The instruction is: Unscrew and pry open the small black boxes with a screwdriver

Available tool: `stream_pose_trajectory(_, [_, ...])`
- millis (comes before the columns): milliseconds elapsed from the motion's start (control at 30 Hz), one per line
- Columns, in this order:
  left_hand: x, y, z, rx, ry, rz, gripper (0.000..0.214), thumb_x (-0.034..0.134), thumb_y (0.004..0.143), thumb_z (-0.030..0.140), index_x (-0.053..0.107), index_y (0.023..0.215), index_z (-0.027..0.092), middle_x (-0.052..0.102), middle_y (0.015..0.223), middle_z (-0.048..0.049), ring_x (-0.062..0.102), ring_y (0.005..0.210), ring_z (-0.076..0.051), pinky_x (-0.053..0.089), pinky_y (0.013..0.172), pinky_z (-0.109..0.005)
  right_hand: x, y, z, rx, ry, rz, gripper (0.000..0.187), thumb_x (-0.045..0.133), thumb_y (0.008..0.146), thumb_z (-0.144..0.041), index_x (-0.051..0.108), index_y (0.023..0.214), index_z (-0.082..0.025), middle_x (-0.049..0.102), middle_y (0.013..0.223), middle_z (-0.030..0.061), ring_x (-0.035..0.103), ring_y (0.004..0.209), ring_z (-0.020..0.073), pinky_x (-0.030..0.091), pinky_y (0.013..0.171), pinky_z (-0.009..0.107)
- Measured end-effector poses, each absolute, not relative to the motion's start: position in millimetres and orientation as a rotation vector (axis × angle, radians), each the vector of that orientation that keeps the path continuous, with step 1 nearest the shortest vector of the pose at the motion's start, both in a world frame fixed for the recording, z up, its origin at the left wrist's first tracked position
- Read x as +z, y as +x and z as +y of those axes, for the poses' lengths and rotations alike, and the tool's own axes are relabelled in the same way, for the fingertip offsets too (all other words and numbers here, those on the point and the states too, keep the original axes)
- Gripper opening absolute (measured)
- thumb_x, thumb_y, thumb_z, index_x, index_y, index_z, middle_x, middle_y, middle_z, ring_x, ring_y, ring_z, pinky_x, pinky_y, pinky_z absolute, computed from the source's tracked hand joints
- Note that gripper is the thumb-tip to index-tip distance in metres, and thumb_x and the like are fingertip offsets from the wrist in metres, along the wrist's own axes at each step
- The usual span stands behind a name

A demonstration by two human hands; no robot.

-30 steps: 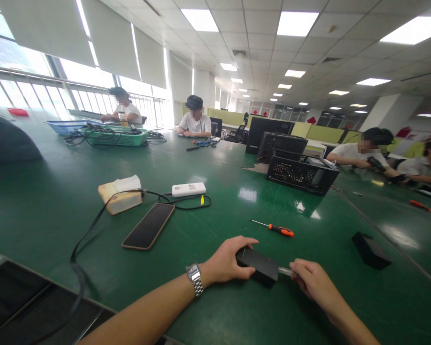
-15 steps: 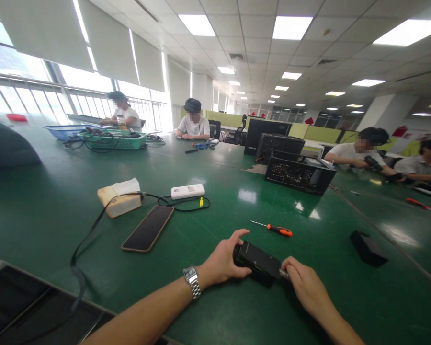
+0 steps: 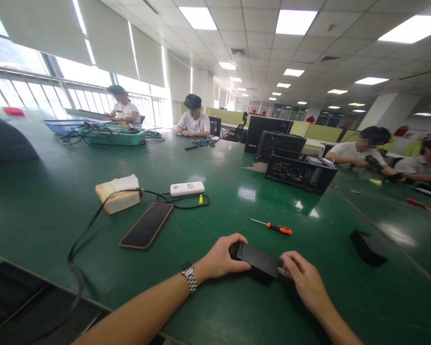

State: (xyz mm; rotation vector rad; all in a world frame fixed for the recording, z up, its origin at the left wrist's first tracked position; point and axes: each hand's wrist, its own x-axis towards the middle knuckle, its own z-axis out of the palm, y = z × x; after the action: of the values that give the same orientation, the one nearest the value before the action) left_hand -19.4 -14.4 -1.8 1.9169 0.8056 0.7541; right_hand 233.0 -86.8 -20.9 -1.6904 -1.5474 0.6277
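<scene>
A black rectangular box (image 3: 260, 262) rests on the green table in front of me, its long side running left to right. Wrapped round its left end is my left hand (image 3: 225, 256), thumb on the near side and fingers on the far side. At the opposite end, my right hand (image 3: 302, 275) pinches a small silvery metal piece (image 3: 284, 272) against the box; its exact kind is too small to tell. Beyond the box lies an orange-and-black screwdriver (image 3: 279, 228), its shaft pointing left. Another black box-shaped part (image 3: 368, 247) sits off to the right.
A phone (image 3: 147, 225), a tissue pack (image 3: 119, 194) and a white device (image 3: 187, 189) with a black cable lie to the left. An open black computer case (image 3: 300, 173) stands farther back. Baskets with cables (image 3: 111, 136) are far left. Several people sit around the table.
My left hand's fingers have closed in round the box's left end, where they were spread wider before. My right hand stays at the right end with the metal piece.
</scene>
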Motion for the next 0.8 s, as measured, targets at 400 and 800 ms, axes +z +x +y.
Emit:
stream_pose_trajectory(400, [-3, -17, -8, 0.730, 1.837, 0.828, 0.045, 0.083, 0.057, 0.025, 0.062, 0.095, 0.013, 0.056, 0.080, 0.0021, 0.049, 0.070, -0.013, 0.036, 0.061, -0.021, -24, 234, -85, 0.438, -1.751, -1.772, 0.041, 0.031, 0.094, -0.047, 0.061, 0.081, -0.023, 0.066, 0.088, 0.0055, 0.056, 0.085, 0.0230, 0.041, 0.076, 0.032])
stream_pose_trajectory(800, [-12, -7, -6, 0.820, 1.801, 0.847, 0.038, 0.080, 0.061, 0.028, 0.060, 0.089, 0.013, 0.056, 0.074, 0.0026, 0.048, 0.066, -0.012, 0.035, 0.057, -0.020, -8, 237, -82, 0.502, -1.848, -1.689, 0.045, 0.041, 0.087, -0.055, 0.051, 0.061, -0.020, 0.052, 0.059, -0.0019, 0.048, 0.059, 0.0156, 0.034, 0.057, 0.025])
